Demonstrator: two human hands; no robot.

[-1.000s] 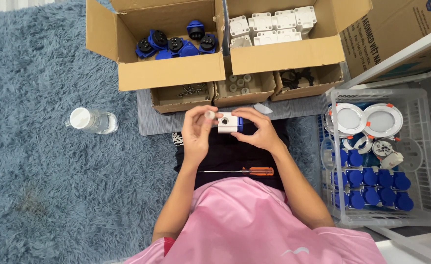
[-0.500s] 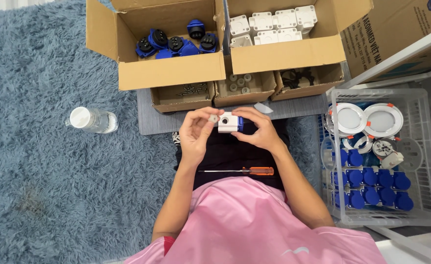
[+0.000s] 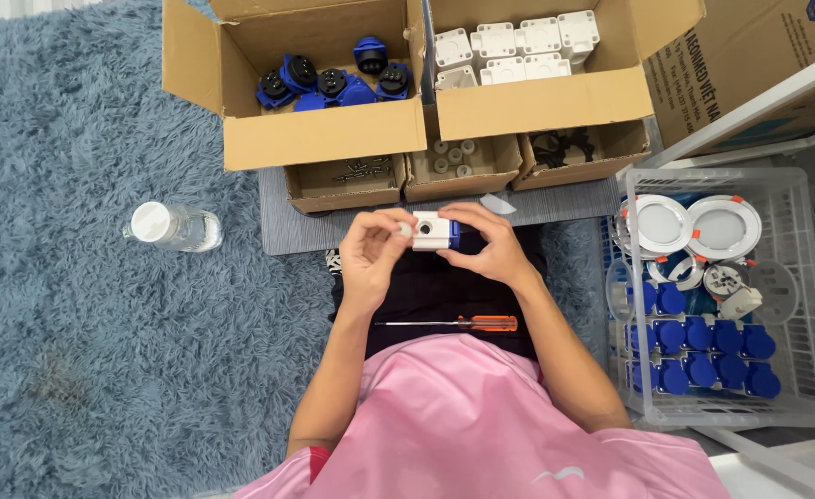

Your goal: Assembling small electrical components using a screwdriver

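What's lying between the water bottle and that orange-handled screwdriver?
In the head view, only blue shag rug and the left forearm separate water bottle from screwdriver.

Floor covered by a shaggy grey-blue carpet (image 3: 84, 360), long pile, one darker smudge low at left. A flat grey mat (image 3: 283, 236) lies on it near the middle. Bare pale floor (image 3: 19, 7) shows in a strip at the top left corner. White furniture edge (image 3: 768, 97) runs diagonally at right. Light even, soft, shadows faint.
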